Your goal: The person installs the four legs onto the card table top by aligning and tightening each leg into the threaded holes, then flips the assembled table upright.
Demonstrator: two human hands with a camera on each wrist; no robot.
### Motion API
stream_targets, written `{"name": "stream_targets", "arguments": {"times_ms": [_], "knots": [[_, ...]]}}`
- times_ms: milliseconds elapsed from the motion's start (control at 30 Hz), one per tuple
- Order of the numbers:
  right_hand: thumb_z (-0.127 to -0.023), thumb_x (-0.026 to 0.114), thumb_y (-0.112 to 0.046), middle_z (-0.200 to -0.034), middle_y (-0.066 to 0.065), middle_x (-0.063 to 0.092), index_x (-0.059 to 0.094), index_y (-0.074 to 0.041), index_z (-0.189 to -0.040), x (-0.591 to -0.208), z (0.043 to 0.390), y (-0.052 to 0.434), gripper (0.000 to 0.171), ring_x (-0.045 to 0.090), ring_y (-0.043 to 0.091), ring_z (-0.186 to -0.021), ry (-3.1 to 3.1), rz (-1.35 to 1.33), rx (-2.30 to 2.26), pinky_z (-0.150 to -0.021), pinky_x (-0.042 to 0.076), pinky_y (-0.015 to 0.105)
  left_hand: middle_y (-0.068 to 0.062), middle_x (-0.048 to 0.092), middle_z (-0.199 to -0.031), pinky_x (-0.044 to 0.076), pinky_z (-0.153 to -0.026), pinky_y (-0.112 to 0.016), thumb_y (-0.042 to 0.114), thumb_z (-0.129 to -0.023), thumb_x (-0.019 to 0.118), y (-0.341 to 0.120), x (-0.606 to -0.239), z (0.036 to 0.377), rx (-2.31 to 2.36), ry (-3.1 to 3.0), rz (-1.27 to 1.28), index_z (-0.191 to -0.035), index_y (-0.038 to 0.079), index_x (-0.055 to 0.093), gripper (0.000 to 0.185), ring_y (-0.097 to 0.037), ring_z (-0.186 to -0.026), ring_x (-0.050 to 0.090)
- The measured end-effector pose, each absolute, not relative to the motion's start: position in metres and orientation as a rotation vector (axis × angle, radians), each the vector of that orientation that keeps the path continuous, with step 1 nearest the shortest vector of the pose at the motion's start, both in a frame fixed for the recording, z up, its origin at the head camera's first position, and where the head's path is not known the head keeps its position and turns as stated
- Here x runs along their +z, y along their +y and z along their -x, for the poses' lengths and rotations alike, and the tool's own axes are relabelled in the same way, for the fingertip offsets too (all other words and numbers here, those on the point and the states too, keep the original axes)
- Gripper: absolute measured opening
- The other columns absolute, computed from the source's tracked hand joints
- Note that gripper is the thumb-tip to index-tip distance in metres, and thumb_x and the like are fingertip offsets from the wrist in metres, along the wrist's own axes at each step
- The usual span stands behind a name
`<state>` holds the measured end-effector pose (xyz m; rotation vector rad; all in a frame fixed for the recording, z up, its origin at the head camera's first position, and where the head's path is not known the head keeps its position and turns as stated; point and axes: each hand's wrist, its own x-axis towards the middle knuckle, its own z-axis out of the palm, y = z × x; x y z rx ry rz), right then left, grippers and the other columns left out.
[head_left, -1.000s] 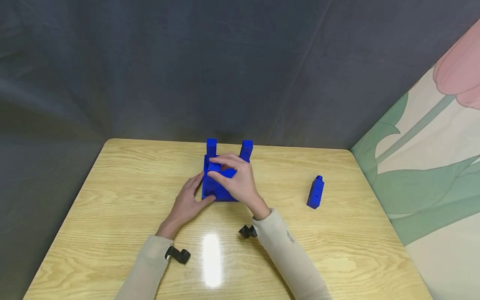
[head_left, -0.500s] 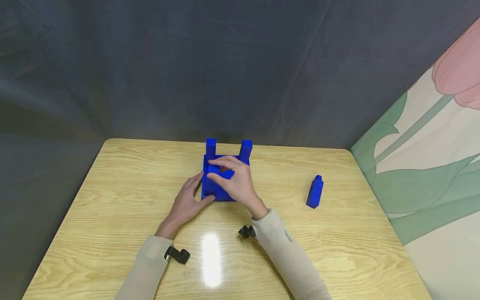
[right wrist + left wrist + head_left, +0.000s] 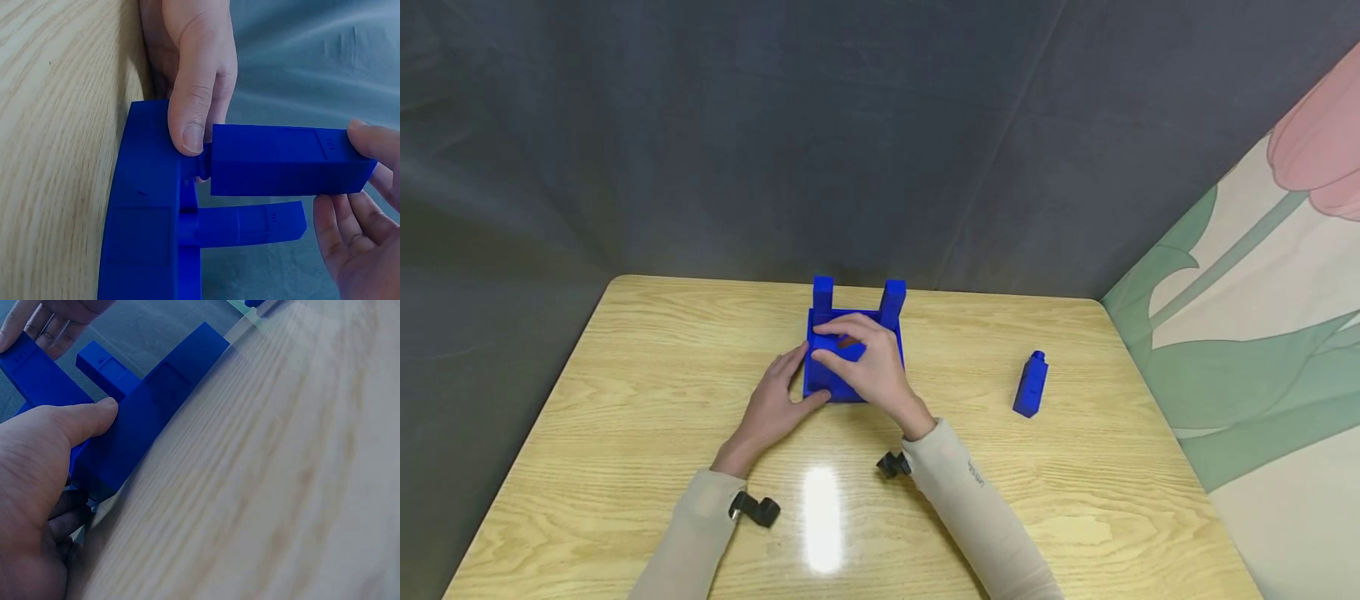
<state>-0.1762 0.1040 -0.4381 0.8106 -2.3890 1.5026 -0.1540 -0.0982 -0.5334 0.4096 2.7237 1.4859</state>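
A blue square base [image 3: 850, 375] lies on the table with two blue posts standing at its far corners, the left post [image 3: 823, 296] and the right post [image 3: 892, 302]. My left hand [image 3: 772, 406] grips the base at its near-left side, thumb [image 3: 94, 422] over the edge. My right hand [image 3: 876, 362] pinches the outer end of another blue post [image 3: 281, 159] between thumb and fingers. This post stands over the near-left part of the base; a narrow threaded neck [image 3: 204, 161] shows between it and the base, close by my left thumb.
A separate blue post [image 3: 1032, 385] with a small knob at one end lies to the right on the wooden table [image 3: 625, 400]. A dark curtain [image 3: 820, 150] hangs behind the table's far edge, and a flower-patterned cloth [image 3: 1262, 350] is at the right.
My right hand's fingertips have shifted slightly left and toward me around the held post's end. My left hand and the base stay in place.
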Motion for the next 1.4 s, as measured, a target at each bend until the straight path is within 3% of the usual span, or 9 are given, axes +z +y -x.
{"name": "stream_targets", "arguments": {"times_ms": [367,600,767,1167,1400], "knots": [[-0.092,0.093,-0.012,-0.122,0.011,0.078,0.084,-0.002,-0.124,-0.437,0.176,0.104,0.035,0.076,0.024,-0.106,-2.373,-0.883,1.41,-0.086,0.067,0.041,-0.02,0.037,-0.177,0.027,-0.13,-0.072,0.041,-0.102,0.082,-0.099,-0.533,0.155,1.477,2.721,-0.404,-0.175,0.005,0.033,0.095,-0.048,-0.165,0.027],[-0.101,0.081,-0.01,-0.131,0.013,0.074,0.082,-0.003,-0.128,-0.435,0.178,0.11,0.029,0.072,0.021,-0.097,-2.359,-0.968,1.451,-0.085,0.066,0.041,-0.021,0.039,-0.175,0.03,-0.129,-0.07,0.042,-0.101,0.083,-0.098,-0.532,0.156,1.476,2.735,-0.411,-0.173,0.003,0.034,0.095,-0.046,-0.164,0.032],[-0.102,0.079,-0.01,-0.137,0.014,0.076,0.082,-0.002,-0.128,-0.435,0.179,0.112,0.028,0.072,0.023,-0.103,-2.361,-0.978,1.475,-0.08,0.064,0.038,-0.02,0.04,-0.175,0.032,-0.129,-0.069,0.042,-0.101,0.083,-0.098,-0.532,0.156,1.487,2.733,-0.417,-0.174,0.004,0.034,0.095,-0.046,-0.163,0.033],[-0.099,0.085,-0.013,-0.123,0.011,0.079,0.079,-0.003,-0.135,-0.439,0.181,0.113,0.038,0.069,0.022,-0.098,-2.404,-0.88,1.422,-0.077,0.061,0.036,-0.021,0.037,-0.176,0.032,-0.128,-0.07,0.043,-0.102,0.081,-0.097,-0.534,0.154,1.49,2.72,-0.408,-0.175,0.005,0.031,0.097,-0.046,-0.163,0.033],[-0.098,0.087,-0.012,-0.118,0.01,0.074,0.084,-0.006,-0.127,-0.442,0.178,0.108,0.03,0.068,0.021,-0.093,-2.366,-0.883,1.351,-0.076,0.062,0.033,-0.019,0.037,-0.177,0.032,-0.128,-0.071,0.044,-0.103,0.08,-0.097,-0.534,0.154,1.481,2.72,-0.403,-0.175,0.006,0.031,0.095,-0.045,-0.163,0.033]]}}
